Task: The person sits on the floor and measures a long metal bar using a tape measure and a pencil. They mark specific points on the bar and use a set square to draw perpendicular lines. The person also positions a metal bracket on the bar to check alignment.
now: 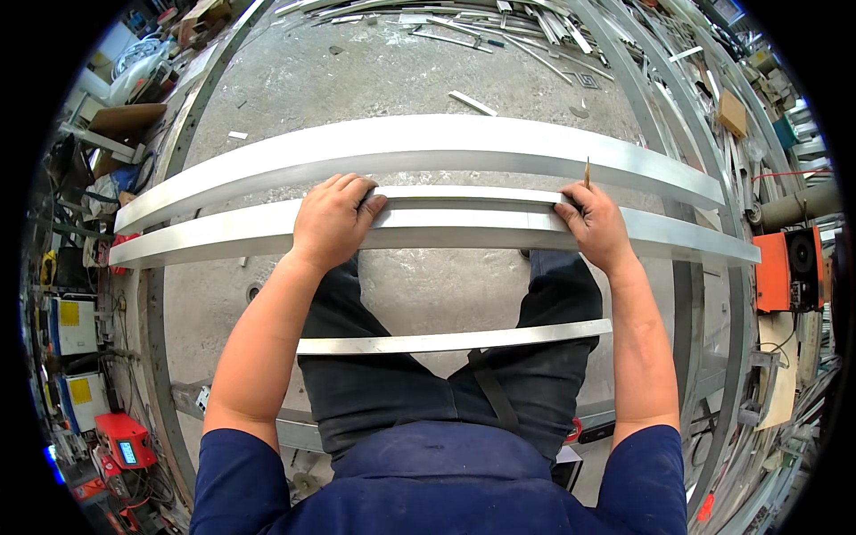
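Note:
A short silvery metal bar [468, 193] lies along the top of the nearer long metal beam [473, 234]. My left hand [335, 221] is closed over the bar's left end, its thumb on the near side. At the other end my right hand [597, 225] grips the bar with thumb and fingers. A thin pointed marking tool, like a pencil [587, 171], sticks up from between the right fingers. Beyond runs a second, wider metal beam [410, 135]. Across my thighs rests another narrow metal strip [455, 341], touched by neither hand.
Metal frame rails [736, 357] stand at both sides under the beams. An orange machine [789, 270] is by the right beam ends. At lower left stands a red device with a screen [127, 440]. Metal offcuts [535, 31] litter the far concrete floor [303, 98].

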Motion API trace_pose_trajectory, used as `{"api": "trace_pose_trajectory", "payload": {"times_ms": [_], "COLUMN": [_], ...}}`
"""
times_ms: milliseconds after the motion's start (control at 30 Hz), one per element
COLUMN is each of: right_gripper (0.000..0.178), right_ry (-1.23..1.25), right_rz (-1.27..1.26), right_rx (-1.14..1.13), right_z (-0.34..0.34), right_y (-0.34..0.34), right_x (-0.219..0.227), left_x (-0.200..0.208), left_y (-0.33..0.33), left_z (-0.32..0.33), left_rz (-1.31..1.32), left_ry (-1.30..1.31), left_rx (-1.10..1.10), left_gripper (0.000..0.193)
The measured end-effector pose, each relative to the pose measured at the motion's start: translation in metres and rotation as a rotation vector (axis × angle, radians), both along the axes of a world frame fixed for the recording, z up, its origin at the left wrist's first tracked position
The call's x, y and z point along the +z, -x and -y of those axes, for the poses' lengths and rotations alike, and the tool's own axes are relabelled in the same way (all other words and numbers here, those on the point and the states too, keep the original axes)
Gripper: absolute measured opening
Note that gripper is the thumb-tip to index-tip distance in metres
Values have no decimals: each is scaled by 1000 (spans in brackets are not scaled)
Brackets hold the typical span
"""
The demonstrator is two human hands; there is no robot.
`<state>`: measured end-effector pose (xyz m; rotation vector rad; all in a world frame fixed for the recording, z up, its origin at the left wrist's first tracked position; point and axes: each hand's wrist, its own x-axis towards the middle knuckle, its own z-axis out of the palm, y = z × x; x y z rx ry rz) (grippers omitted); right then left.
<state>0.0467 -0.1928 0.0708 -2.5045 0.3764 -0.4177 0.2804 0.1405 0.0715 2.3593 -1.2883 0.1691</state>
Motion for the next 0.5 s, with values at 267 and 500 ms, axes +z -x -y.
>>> {"api": "trace_pose_trajectory", "payload": {"times_ms": [267, 500], "right_gripper": [23, 26], "right_ry": [-122, -137], "right_rz": [-30, -21], "right_rx": [-41, -58], "right_z": [0, 1], "right_y": [-2, -3], "right_x": [3, 6], "left_x": [1, 5], "left_y": [-2, -3], "left_z": [0, 2], "left_rz": [-25, -56], "left_ry": [6, -15], "left_rx": [3, -17], "left_gripper": [30, 31]}}
